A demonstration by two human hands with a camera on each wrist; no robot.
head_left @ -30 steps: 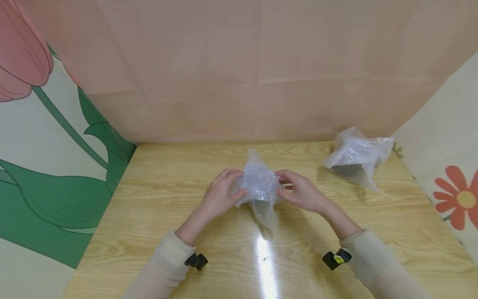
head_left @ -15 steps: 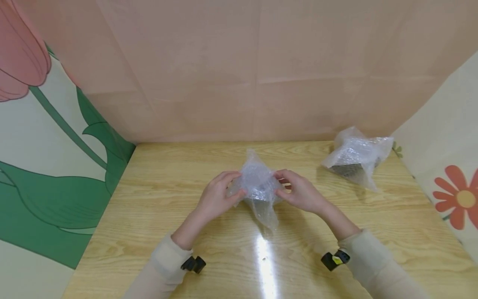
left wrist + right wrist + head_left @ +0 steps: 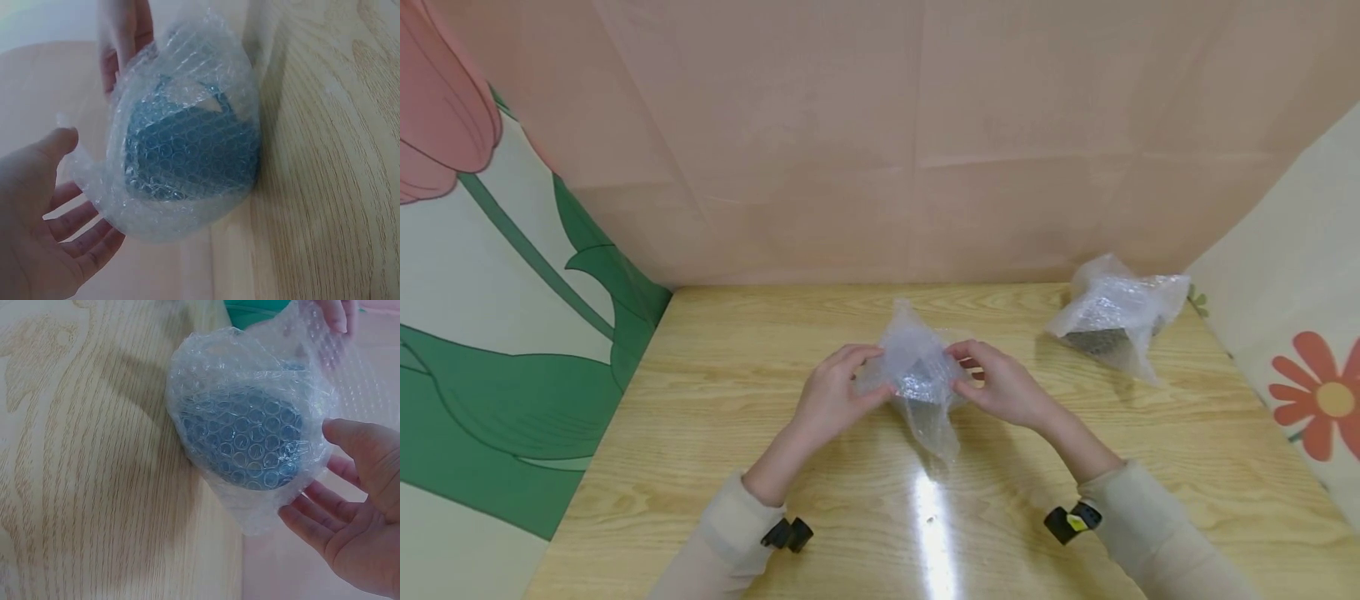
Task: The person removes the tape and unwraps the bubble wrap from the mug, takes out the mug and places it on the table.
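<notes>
A bundle of clear bubble wrap point(image 3: 913, 358) sits at mid-table between the two hands. Through the bubbles a dark bluish thing point(image 3: 187, 153) shows, its kind blurred by the wrap; the right wrist view gives it a rounded outline. My left hand point(image 3: 833, 392) holds the wrap's left flap, thumb on the near side and fingers behind. On the other side, my right hand point(image 3: 1003, 385) grips the wrap's right edge between thumb and fingers. One loose corner points toward the back, another hangs toward the front.
A second bubble-wrapped bundle point(image 3: 1112, 300), dark underneath, stands at the table's back right. The wooden table point(image 3: 737, 333) meets a pink backdrop point(image 3: 790, 167) behind. Flower-patterned sheets flank both sides. Each wrist wears a small black camera point(image 3: 787, 534).
My left hand has shifted slightly left, drawing the wrap's left flap outward. The wrap on top has spread a little. My right hand has barely moved, and the second bundle stays put.
</notes>
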